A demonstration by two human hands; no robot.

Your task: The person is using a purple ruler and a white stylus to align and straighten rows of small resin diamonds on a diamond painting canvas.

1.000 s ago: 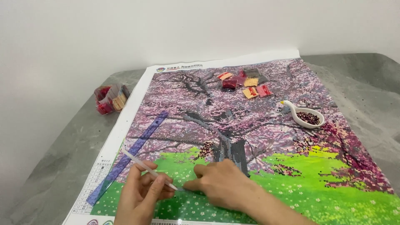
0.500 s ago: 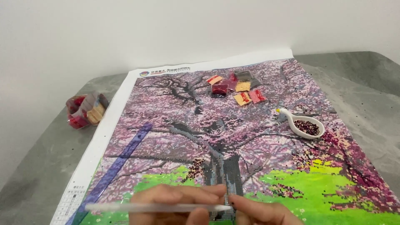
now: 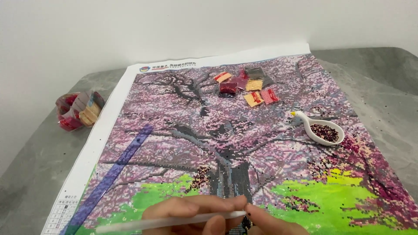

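Both hands are cut off by the bottom edge of the view, so only fingers show. The left hand [image 3: 191, 211] lies curled over the lower part of the diamond-painting canvas [image 3: 183, 143], fingers wrapped along the white applicator pen [image 3: 174, 222], which lies nearly level across them. The right hand [image 3: 265, 222] pinches the pen's right end between fingertips; its palm and wrist are out of sight. The pen's tip is hidden between the fingers, so whether it touches the canvas cannot be told.

On the canvas, well above the hands toward its right edge, sits a white spouted tray [image 3: 322, 130] holding dark red beads. Near the canvas top lies a cluster of small bead packets [image 3: 248, 85]. A blue strip [image 3: 115, 174] runs slantwise along the canvas's left side, its lower end cut off. Left of the canvas, on the grey surface [image 3: 39, 174], lies a clear bag of more packets [image 3: 78, 111]. The surface shows bare grey right of the canvas, and the wall stands close behind its top edge.
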